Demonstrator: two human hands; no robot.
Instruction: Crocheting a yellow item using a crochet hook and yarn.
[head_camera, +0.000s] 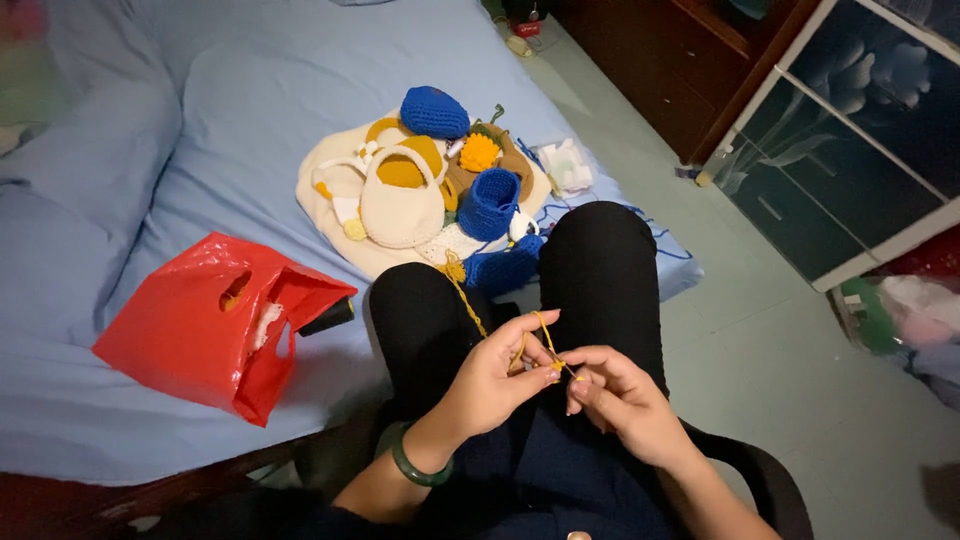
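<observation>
Seated person, lower centre of frame, knees in black trousers (600, 270) resting against a bed with a blue sheet (250, 90).

Left hand (490, 380): fingers curled, pinching a strand of yellow yarn (470, 305) that loops over the index finger. Green bangle (415, 465) on that wrist.

Right hand (615, 395): fingers closed, tips pinching the yarn where it meets the left hand; a small yellow bit sits between the two hands. Cannot tell if a hook is held.

The yarn runs from the hands up and left across the left knee toward a pile of crochet pieces (440, 190) at centre top of the frame: cream bag shapes, blue pieces, yellow and orange bits, lying on a cream cloth on the sheet.

Left of centre: red plastic bag (210, 325) on the bed, well apart from the hands. Right edge: dark glass cabinet (860, 140) standing on a pale floor.
</observation>
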